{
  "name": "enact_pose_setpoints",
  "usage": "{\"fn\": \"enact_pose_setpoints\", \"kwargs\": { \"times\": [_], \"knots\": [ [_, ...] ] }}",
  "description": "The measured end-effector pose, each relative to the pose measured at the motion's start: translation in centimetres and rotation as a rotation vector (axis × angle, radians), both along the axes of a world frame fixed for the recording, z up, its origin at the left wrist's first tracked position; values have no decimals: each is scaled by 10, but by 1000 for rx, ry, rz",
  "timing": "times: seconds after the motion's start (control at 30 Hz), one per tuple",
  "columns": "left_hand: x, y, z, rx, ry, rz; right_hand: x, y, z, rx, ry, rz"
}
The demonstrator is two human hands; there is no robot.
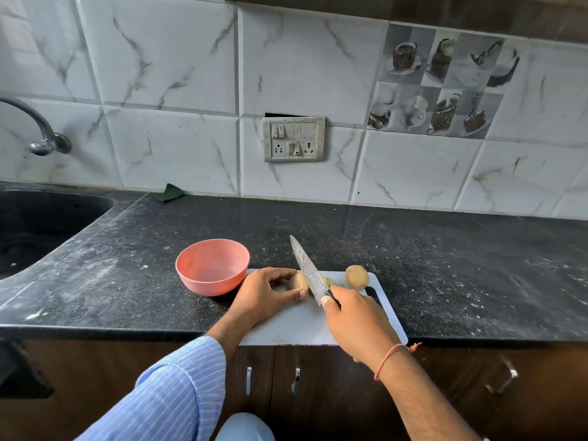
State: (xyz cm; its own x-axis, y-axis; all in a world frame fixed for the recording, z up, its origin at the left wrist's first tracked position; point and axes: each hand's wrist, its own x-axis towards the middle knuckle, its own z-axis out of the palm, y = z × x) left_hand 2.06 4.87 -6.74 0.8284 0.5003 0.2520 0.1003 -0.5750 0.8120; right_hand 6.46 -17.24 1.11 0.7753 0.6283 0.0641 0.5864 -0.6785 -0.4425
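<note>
knife (309,272), handle hidden in right hand (359,326), left hand (264,297) half-covering potato (299,282)

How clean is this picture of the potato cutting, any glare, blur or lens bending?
Head view: the wide lens bows the countertop edge and wall tiles; soft even light, only a faint sheen on the black stone behind the chef's knife; knife, potato and cutting board are sharp, with weak shadows; the top right corner smears slightly.
</note>
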Motion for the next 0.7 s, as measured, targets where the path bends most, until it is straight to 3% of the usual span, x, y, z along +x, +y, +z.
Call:
{"fn": "enact_pose_setpoints", "kwargs": {
  "times": [0.7],
  "knots": [
    [-1, -1, 1, -42, -43, 19, -4, 16, -3, -32, -13, -13]
  ]
}}
